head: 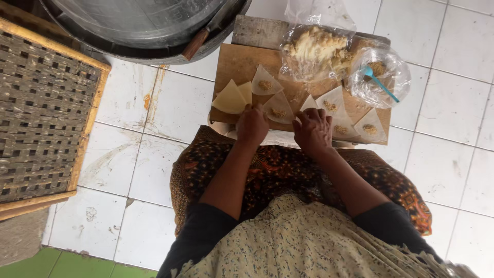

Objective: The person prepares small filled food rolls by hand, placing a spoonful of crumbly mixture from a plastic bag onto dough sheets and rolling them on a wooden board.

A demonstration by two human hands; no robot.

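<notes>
Pale dough triangles crowd the wooden board, and with the left hand and right hand pinching one wrapper, grips nearly closed, filling could squeeze out or the thin sheet tear.

pale, matt dough wrappers are laid on a worn, rough wooden board over glossy white floor tiles. crinkled clear plastic bags are seen at its far edge, beside a dull metal basin and a woven tray.
</notes>
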